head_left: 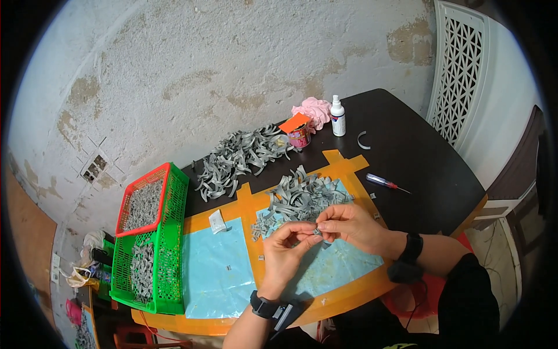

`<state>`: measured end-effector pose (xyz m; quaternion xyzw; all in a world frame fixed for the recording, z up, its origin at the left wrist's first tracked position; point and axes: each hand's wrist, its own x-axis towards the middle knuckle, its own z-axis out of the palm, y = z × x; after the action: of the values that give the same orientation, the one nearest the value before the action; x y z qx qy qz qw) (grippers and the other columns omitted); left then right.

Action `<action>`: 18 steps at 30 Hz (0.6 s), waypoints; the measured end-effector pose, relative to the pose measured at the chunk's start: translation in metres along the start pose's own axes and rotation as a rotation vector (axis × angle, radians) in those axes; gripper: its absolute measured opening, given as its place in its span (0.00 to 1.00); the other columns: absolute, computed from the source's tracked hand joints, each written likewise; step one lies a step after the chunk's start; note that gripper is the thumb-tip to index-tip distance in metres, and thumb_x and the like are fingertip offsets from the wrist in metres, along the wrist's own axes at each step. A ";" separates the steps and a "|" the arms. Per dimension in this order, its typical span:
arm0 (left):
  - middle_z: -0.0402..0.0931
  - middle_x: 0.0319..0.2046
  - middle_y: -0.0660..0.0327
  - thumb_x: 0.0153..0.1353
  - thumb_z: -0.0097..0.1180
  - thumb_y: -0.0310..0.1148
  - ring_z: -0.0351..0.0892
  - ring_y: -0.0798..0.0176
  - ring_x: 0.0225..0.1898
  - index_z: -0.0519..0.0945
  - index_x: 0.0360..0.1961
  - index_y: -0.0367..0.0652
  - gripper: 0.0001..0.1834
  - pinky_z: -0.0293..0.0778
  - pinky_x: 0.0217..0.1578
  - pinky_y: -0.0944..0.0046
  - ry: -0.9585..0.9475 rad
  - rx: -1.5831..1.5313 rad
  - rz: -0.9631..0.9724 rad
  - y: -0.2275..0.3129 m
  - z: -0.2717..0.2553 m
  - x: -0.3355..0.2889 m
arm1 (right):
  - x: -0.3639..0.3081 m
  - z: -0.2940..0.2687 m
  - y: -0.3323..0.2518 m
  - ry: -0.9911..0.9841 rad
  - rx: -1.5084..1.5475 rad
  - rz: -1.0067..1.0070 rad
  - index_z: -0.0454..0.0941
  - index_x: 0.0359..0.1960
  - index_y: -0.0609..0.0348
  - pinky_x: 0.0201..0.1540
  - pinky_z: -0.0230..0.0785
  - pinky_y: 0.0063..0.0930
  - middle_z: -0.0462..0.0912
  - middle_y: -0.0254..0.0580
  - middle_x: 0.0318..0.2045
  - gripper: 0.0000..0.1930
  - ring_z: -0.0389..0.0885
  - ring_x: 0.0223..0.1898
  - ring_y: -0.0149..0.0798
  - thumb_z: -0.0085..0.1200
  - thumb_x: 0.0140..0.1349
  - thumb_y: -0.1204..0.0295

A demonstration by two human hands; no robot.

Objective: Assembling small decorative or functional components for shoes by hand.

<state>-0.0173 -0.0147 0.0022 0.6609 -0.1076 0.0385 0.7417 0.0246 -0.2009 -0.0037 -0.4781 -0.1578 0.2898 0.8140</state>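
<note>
Both hands meet over the blue sheet [343, 273] at the table's front. My left hand [290, 244] is closed in a pinch on a small grey piece [317, 231], which mostly hides behind the fingers. From the other side, the thumb and fingers of my right hand [344, 227] pinch the same piece. Just beyond the hands rises a heap of grey curved strips [305, 192]. Small grey cut pieces [264, 225] lie loose at that heap's left edge, near my left hand.
A larger heap of grey strips [238, 157] lies against the wall side. At left, a red basket [120, 218] rests on a green basket [174, 279]; both hold grey pieces. A can [299, 138], white spray bottle [338, 119], pink cloth [314, 110] and screwdriver [381, 181] stand or lie farther back.
</note>
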 end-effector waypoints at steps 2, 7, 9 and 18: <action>0.78 0.37 0.62 0.51 0.64 0.17 0.78 0.72 0.36 0.81 0.38 0.36 0.12 0.76 0.40 0.73 -0.004 -0.011 0.006 -0.001 0.000 0.001 | -0.001 0.000 0.002 0.022 0.012 0.017 0.76 0.42 0.62 0.39 0.70 0.20 0.79 0.35 0.33 0.09 0.77 0.34 0.27 0.55 0.63 0.73; 0.78 0.39 0.59 0.51 0.63 0.15 0.78 0.70 0.38 0.80 0.36 0.36 0.12 0.76 0.41 0.71 -0.004 0.070 -0.010 0.000 -0.001 0.000 | 0.000 -0.003 0.003 0.043 0.040 0.065 0.76 0.41 0.63 0.38 0.70 0.19 0.80 0.36 0.33 0.09 0.77 0.33 0.28 0.57 0.61 0.73; 0.79 0.38 0.60 0.51 0.63 0.15 0.78 0.70 0.37 0.80 0.37 0.36 0.12 0.76 0.40 0.71 -0.032 0.122 -0.049 0.001 -0.001 -0.002 | -0.001 -0.004 0.002 0.032 0.039 0.070 0.76 0.40 0.63 0.38 0.70 0.19 0.80 0.37 0.32 0.09 0.76 0.32 0.28 0.58 0.60 0.73; 0.80 0.37 0.59 0.57 0.60 0.20 0.81 0.67 0.40 0.79 0.41 0.33 0.10 0.78 0.43 0.69 -0.057 -0.124 -0.197 0.007 -0.002 -0.001 | 0.000 -0.001 -0.002 0.034 -0.082 -0.031 0.74 0.40 0.64 0.35 0.68 0.19 0.80 0.38 0.32 0.11 0.76 0.32 0.27 0.60 0.58 0.75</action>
<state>-0.0190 -0.0117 0.0085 0.6219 -0.0654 -0.0603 0.7780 0.0261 -0.2026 -0.0025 -0.5133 -0.1630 0.2622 0.8008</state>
